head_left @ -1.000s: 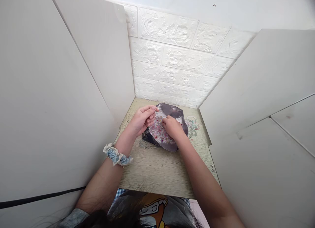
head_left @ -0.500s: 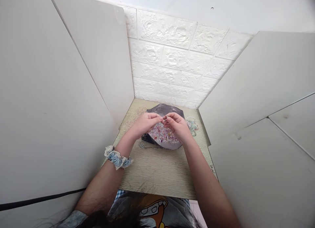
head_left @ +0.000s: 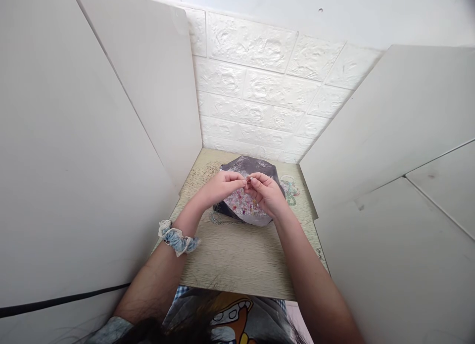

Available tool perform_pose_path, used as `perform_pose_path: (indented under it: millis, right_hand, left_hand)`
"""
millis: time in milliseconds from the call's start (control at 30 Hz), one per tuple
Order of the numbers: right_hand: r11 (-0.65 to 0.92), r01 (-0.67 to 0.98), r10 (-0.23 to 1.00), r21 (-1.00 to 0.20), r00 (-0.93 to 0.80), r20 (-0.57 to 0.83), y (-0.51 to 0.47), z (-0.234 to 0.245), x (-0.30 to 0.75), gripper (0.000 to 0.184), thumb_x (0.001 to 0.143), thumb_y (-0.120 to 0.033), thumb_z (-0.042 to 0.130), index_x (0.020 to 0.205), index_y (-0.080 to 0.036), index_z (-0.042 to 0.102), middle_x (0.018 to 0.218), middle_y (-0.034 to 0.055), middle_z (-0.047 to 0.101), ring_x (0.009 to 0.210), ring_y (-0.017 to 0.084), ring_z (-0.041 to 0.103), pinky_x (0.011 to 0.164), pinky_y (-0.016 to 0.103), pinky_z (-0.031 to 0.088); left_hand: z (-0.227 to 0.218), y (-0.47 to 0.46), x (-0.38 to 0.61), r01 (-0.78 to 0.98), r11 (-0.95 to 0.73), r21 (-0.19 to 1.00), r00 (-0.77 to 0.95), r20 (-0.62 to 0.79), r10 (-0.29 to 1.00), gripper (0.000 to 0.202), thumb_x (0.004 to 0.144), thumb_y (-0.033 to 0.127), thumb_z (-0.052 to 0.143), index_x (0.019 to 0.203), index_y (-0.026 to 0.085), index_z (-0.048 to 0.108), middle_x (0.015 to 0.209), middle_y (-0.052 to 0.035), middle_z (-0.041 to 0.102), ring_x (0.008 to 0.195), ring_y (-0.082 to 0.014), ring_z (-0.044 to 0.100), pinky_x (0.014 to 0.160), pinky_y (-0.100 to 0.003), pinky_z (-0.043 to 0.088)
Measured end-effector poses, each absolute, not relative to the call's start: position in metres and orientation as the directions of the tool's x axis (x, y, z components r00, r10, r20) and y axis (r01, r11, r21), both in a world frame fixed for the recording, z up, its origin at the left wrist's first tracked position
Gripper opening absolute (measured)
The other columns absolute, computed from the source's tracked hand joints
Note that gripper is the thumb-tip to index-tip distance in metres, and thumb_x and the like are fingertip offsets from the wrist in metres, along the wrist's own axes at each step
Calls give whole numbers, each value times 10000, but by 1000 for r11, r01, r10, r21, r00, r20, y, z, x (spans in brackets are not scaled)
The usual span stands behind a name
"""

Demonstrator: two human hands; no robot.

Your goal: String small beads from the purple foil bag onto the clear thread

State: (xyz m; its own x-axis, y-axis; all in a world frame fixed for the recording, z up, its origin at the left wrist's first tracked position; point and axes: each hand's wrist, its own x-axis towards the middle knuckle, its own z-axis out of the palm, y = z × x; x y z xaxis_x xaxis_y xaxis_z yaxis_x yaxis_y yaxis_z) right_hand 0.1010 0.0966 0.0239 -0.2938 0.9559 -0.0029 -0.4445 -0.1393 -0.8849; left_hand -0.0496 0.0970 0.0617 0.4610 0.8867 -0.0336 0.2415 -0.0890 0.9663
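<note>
My left hand (head_left: 221, 188) and my right hand (head_left: 267, 193) meet fingertip to fingertip above an open dark, shiny bag (head_left: 256, 163). A heap of pink, white and red beads (head_left: 239, 203) fills the bag. Between my right thumb and finger sits a tiny pale bead (head_left: 251, 178). The left thumb and fingers are pinched together right beside it; whatever they hold is too small to make out. A pale green beaded strand (head_left: 216, 218) lies at the bag's front left, partly under it.
Light wood tabletop (head_left: 237, 260) stretches from me to a white brick-patterned wall (head_left: 256, 81). Pale panels stand close on the left (head_left: 148, 76) and right (head_left: 371, 131). Several green and pink beaded loops (head_left: 292, 191) lie right of the bag. A blue scrunchie (head_left: 178, 239) circles my left wrist.
My right fingers have shifted slightly, curling a little more, and the pale bead shows more plainly at their tips. The left hand stays nearly in place.
</note>
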Motion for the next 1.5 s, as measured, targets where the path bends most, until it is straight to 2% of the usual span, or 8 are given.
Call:
perform_pose_path:
  millis: [300,600,900,1500]
  right_hand:
    - [-160,-429,956,-889,-293,-30,97,23,100,182,599,-306,686,716,-184,617,646,-25,611,588,52,560,619,169,481]
    - [-147,-436,957,-888,-291,-16,97,24,100,179,607,-309,681,719,-186,616,639,-26,610,602,58,567,621,172,483]
    - [-162,-410,956,-897,-292,-39,97,22,101,168,614,-300,676,723,-187,613,660,-26,611,595,55,560,639,185,480]
    - [-166,-437,956,-884,-290,-36,98,22,99,155,620,-286,674,726,-189,616,642,-30,613,577,48,564,616,165,478]
  left_hand:
    - [60,97,-50,250,-126,960,476,-8,879,230,708,307,455,674,129,596,527,33,405,460,-55,263,433,-204,202]
    - [60,97,-50,266,-128,955,463,-10,886,221,715,303,454,652,134,583,509,42,384,450,-52,262,433,-204,204]
    - [59,98,-50,278,-165,946,469,16,883,259,710,315,445,707,130,626,620,-4,527,546,-87,390,496,-218,288]
    - [58,99,-51,298,-191,935,499,18,866,273,734,309,414,725,125,616,638,2,514,560,-84,377,517,-219,276]
